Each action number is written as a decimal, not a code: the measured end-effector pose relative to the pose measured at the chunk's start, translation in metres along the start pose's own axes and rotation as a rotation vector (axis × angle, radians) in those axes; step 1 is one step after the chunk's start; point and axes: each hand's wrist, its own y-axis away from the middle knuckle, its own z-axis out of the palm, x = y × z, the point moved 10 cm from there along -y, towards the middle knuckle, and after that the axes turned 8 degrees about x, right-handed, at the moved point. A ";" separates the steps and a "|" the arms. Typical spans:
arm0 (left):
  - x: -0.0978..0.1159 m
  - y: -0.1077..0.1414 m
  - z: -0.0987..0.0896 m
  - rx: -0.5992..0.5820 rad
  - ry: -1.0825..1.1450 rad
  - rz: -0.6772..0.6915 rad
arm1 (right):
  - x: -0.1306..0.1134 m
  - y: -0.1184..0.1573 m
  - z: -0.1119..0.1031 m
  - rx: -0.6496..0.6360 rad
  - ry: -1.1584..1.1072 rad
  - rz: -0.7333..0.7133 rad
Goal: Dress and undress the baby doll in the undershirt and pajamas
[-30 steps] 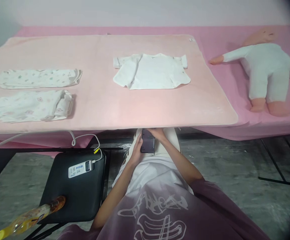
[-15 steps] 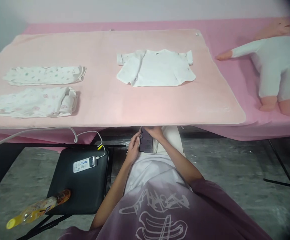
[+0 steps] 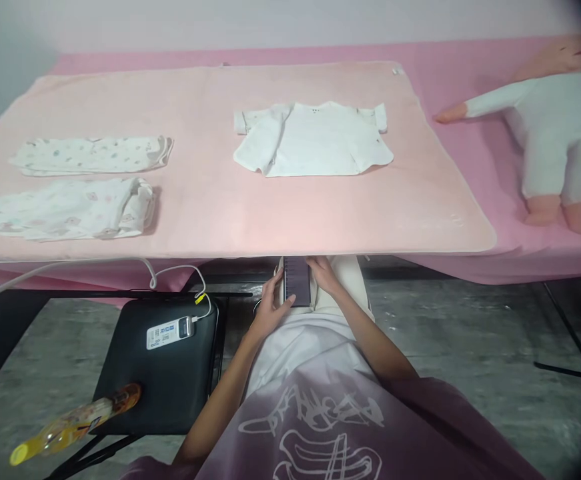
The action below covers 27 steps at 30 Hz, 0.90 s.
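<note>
A dark-screened smartphone (image 3: 297, 281) lies over my lap, its far end hidden by the table edge. My left hand (image 3: 273, 305) grips its left side, with the thumb resting on the lower part of the screen. On the other side, my right hand (image 3: 323, 273) holds the phone's right edge; some of its fingers are hidden. Above them on the table, a small white baby shirt (image 3: 320, 141) is spread flat on a pale peach mat (image 3: 205, 213).
Two folded printed baby garments, one upper (image 3: 93, 155) and one lower (image 3: 70, 210), lie at left. A doll (image 3: 545, 143) in white lies at right. Beside me, a black stool (image 3: 170, 380) bears a cabled power bank (image 3: 170, 333) and a yellow-capped bottle (image 3: 77, 423).
My left thumb has moved onto the lower screen. My right hand has drawn back from over the phone's top to its right edge. The view has shifted slightly.
</note>
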 end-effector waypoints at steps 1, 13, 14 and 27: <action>0.001 0.001 0.001 -0.005 -0.045 0.014 | 0.002 0.002 -0.001 -0.008 -0.012 0.005; 0.012 0.002 0.006 -0.081 -0.135 0.065 | 0.015 0.014 0.003 -0.072 0.022 0.028; 0.013 0.002 0.007 -0.088 -0.145 0.066 | 0.015 0.017 0.003 -0.090 0.061 0.018; 0.012 -0.001 0.012 -0.100 -0.248 0.086 | 0.034 0.029 0.002 -0.230 0.199 -0.009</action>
